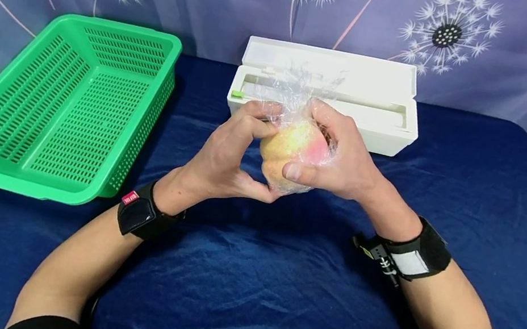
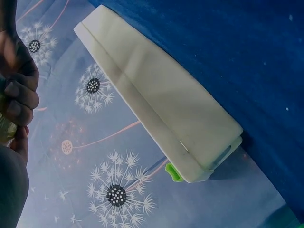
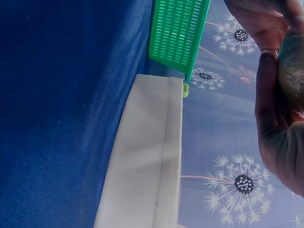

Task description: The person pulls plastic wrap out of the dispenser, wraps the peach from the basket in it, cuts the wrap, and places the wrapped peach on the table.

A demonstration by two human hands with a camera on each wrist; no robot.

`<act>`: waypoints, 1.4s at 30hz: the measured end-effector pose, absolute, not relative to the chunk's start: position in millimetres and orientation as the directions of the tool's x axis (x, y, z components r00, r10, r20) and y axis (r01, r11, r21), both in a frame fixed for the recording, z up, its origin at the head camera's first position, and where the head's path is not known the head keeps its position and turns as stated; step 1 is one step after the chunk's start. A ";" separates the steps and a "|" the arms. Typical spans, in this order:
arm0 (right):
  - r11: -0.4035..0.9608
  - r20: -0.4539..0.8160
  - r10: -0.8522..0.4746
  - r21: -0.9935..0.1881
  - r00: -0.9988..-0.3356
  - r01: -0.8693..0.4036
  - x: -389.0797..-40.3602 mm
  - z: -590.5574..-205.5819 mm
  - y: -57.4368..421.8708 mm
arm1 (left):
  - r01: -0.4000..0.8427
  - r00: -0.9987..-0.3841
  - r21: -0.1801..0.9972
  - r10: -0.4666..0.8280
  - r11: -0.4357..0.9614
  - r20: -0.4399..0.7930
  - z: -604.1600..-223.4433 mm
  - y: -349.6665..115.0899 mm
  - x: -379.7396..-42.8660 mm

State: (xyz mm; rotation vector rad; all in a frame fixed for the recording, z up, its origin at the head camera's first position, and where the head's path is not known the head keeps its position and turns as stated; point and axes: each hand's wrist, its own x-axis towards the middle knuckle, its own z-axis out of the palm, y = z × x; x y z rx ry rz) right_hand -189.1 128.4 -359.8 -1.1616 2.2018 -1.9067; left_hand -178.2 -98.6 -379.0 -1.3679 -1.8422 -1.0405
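Observation:
A yellow peach (image 1: 292, 146) with a pink blush is covered in clear plastic wrap (image 1: 296, 90), which gathers into a crinkled tuft above it. My right hand (image 1: 348, 155) grips it from the right, thumb across the front and fingers over the top. On the other side my left hand (image 1: 226, 153) holds it, with fingers at the base of the tuft and thumb under the lower edge. In the right wrist view the wrapped peach (image 3: 292, 76) shows only partly at the right edge. Both hands are partly cut off in the wrist views.
Behind the hands stands a white plastic-wrap dispenser box (image 1: 386, 141), its lid raised and a green slider (image 1: 237, 94) at its left end. A green perforated basket (image 1: 100, 184) sits on the left. Dark blue cloth (image 1: 244, 288) covers the table, with a dandelion-print curtain (image 1: 217, 2) behind.

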 end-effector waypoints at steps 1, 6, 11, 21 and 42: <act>-0.019 0.445 -0.526 -0.858 -0.725 -0.513 -189.5 -359.7 128.5 | 0.960 -0.279 0.231 0.482 0.158 0.831 -378.9 -98.6 -178.4; -0.023 0.447 -0.526 -0.858 -0.724 -0.513 -190.3 -359.3 130.0 | 0.959 -0.282 0.232 0.502 0.161 0.817 -378.2 -98.9 -178.8; -0.039 0.429 -0.526 -0.875 -0.735 -0.483 -189.3 -358.9 131.2 | 0.958 -0.286 0.245 0.521 0.148 0.804 -377.3 -98.4 -177.7; -0.052 0.383 -0.523 -0.906 -0.762 -0.420 -189.4 -359.4 132.0 | 0.958 -0.286 0.252 0.544 0.137 0.789 -379.3 -99.0 -177.3; 0.004 0.391 -0.460 -0.897 -0.797 -0.442 -190.8 -356.0 132.2 | 0.953 -0.296 0.276 0.565 0.123 0.770 -376.6 -100.8 -177.2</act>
